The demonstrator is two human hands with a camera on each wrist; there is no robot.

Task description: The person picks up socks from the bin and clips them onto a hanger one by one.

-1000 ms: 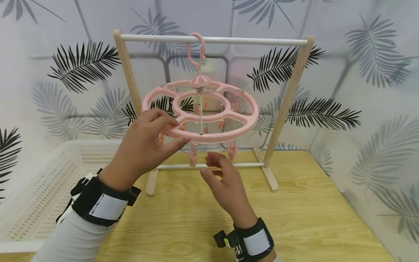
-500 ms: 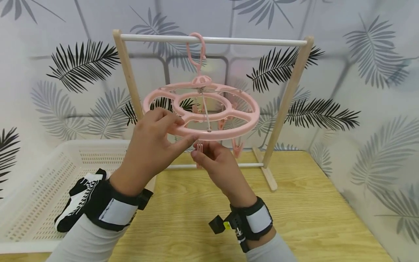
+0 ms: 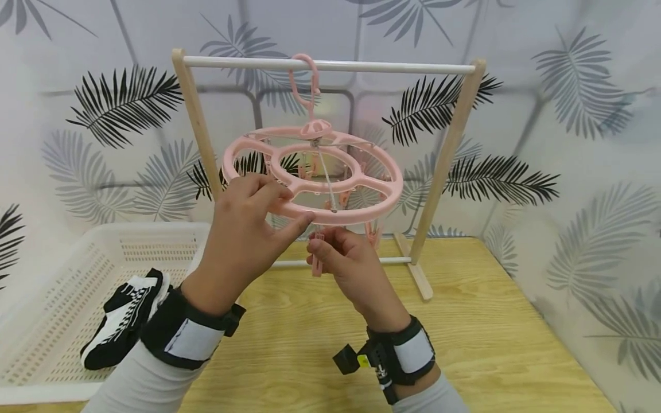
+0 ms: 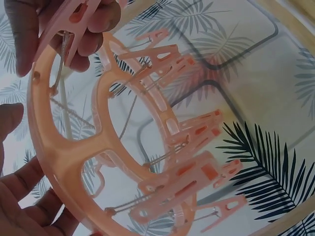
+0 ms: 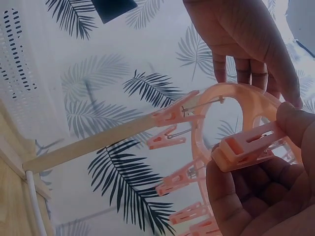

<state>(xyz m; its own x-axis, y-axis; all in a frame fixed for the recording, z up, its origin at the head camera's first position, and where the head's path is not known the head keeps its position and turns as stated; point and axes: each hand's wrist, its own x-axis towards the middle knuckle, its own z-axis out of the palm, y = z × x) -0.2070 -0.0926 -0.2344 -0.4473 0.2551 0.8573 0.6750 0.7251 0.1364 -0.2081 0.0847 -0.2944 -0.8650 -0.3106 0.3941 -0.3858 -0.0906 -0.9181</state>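
A pink round clip hanger point(image 3: 356, 217) hangs by its hook point(image 3: 314, 80) from the white bar of a wooden rack, with pink clothespins dangling under it on cords. My left hand point(image 3: 245, 226) holds the near left part of the outer ring, fingers over the rim and thumb along its front. Just below that rim, my right hand point(image 3: 358, 275) pinches a clothespin point(image 3: 317, 261) between thumb and fingers. In the right wrist view, this clothespin point(image 5: 248, 147) lies across the fingertips with nothing visible in its jaws. Several other clothespins point(image 4: 197, 123) hang free in the left wrist view.
The wooden rack point(image 3: 446, 166) stands on a wood-grain table point(image 3: 289, 355). At left is a white perforated basket point(image 3: 57, 327) holding black-and-white socks point(image 3: 121, 321), partly behind the left forearm. A leaf-patterned sheet point(image 3: 527, 103) backs the scene.
My right hand has risen to the ring's front and taken hold of a clothespin. My left hand has slid slightly right along the rim, uncovering more of the socks.
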